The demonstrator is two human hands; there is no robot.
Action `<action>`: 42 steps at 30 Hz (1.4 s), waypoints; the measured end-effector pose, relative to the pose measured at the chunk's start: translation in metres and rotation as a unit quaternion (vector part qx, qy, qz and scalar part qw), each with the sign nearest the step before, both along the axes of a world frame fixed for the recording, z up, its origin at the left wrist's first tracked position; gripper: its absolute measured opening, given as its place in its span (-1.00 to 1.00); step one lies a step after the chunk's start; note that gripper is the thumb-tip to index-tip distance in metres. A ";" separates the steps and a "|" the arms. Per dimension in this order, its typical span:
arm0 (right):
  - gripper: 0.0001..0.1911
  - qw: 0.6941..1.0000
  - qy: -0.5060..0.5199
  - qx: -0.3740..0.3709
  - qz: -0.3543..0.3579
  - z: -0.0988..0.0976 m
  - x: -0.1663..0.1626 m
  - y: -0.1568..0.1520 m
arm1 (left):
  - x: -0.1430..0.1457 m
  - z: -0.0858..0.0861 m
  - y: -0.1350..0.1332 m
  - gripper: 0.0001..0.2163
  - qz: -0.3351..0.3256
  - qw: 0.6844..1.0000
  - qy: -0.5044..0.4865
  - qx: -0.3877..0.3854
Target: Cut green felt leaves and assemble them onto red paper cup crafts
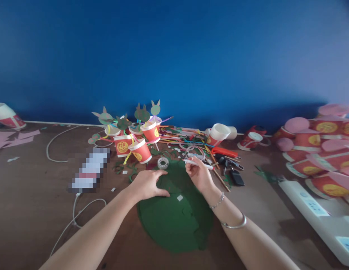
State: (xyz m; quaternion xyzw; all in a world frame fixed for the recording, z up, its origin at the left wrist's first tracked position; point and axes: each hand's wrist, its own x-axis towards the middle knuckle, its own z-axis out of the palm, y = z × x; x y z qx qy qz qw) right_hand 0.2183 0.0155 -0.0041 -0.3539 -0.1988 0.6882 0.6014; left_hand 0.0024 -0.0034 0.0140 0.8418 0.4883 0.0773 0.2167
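Head view shows you at a marking step: the green felt sheet lies flat on the surface, near centre. Your left hand rests spread on its far-left edge, pinning it. Your right hand pinches a white pen just above its far edge; next, lower the tip steadily.

1. Wall: a plain deep-blue surface fills the upper half of the view, darker towards its left side.
2. Base strip: a thin pale line runs where the wall meets the brown surface.
3. Brown surface: a flat, matt, wood-toned plane extends from the wall to the near edge.
4. Light: soft and even; faint shadows sit along the foot of the wall at right.
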 end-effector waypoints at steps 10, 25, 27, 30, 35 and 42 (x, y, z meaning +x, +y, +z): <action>-0.66 0.989 -0.108 0.033 0.092 0.005 -0.005 -0.008 | 0.002 -0.004 -0.001 -0.37 0.010 1.000 -0.013 0.024; -0.64 0.884 -0.387 0.146 -0.216 0.008 0.007 -0.013 | 0.003 -0.016 0.004 -0.81 0.077 0.982 -0.119 0.127; -0.68 0.880 -0.394 0.156 -0.217 0.009 0.014 -0.009 | 0.005 -0.016 0.003 -0.83 0.047 0.981 -0.136 0.131; -0.82 0.827 -0.477 0.194 -0.224 0.012 0.030 -0.001 | 0.008 -0.015 0.003 -0.85 0.008 0.972 -0.174 0.160; -0.87 0.664 -0.703 0.223 -0.119 0.010 0.054 0.013 | 0.012 -0.015 0.004 -0.85 -0.026 0.965 -0.176 0.191; -0.76 0.515 -0.820 0.248 -0.030 0.022 0.033 0.031 | 0.015 -0.019 0.007 -0.86 -0.030 0.964 -0.160 0.212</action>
